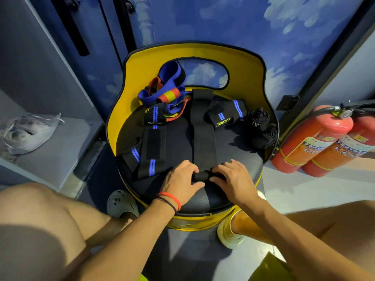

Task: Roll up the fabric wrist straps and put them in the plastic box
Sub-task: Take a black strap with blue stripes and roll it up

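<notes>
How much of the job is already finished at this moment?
Done: two rolled black straps lie at the seat's right edge. In hand: the left hand and right hand roll the plain black strap's near end. Left: the blue-striped straps look unrolled; no plastic box is in view.

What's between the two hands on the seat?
Head view: the rolled-up end of the plain black strap fills the gap, gripped by the left hand and right hand; its unrolled length runs away from them.
</notes>
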The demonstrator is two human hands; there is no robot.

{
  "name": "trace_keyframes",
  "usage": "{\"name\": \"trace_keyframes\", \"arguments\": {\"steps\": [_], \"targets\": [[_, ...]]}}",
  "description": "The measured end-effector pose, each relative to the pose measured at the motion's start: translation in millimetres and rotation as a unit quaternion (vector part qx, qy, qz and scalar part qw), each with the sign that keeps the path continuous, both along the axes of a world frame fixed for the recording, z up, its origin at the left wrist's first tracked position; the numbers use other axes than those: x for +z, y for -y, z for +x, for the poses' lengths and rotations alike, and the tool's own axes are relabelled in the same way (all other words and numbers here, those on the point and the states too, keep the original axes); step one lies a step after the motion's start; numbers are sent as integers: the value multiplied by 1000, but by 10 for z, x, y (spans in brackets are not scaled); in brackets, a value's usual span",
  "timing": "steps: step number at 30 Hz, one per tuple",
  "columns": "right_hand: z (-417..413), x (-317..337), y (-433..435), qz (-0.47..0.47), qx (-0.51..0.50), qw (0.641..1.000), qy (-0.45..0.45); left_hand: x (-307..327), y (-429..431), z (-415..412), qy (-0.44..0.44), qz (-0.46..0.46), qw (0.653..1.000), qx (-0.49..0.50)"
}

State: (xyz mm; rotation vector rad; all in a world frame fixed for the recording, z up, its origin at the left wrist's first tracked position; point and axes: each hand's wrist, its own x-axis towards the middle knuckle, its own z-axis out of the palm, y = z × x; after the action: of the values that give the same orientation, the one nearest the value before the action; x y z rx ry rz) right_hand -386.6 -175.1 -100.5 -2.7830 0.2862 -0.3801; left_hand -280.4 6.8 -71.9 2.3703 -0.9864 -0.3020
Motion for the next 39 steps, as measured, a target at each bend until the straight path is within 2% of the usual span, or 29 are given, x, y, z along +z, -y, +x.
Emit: {"name": "trace_keyframes", "arguments": {"steps": [3, 8, 11, 14, 18, 21, 25, 29, 32, 35, 39], "targets": [[-27, 84, -11, 44, 10, 999, -26, -15, -44, -31, -62, -29, 997, 41], [-140, 210, 4, 207, -11, 972, -107, -59, -158, -60, -211, -57, 972, 86], [-147, 186, -49, 196, -11, 977, -78, -31, -127, -26, -246, -51, 963, 100], [-149, 138, -178, 145, -18, 989, -4, -4, -5, 35, -261, -44, 953, 146], [-233, 48, -286, 30, 19, 999, 34, -21, 114, 60, -243, -34, 943, 224], [-242, 23, -230, 8, 29, 999, 21, -32, 144, 78, -186, -11, 954, 236], [-164, 16, -134, 12, 18, 1000, 18, -56, 203, 48, -139, -69, 967, 203], [-87, 77, -112, 79, -23, 997, -10, -106, 167, -33, -76, -98, 979, 160], [-37, 112, -90, 172, -59, 983, -10, -76, 107, -3, -128, -89, 978, 141], [-37, 110, -95, 212, -91, 973, -4, 17, 117, -5, -188, -89, 965, 162], [-60, 146, -186, 278, -143, 950, 4, 102, 107, -66, -186, -56, 966, 170]]}}
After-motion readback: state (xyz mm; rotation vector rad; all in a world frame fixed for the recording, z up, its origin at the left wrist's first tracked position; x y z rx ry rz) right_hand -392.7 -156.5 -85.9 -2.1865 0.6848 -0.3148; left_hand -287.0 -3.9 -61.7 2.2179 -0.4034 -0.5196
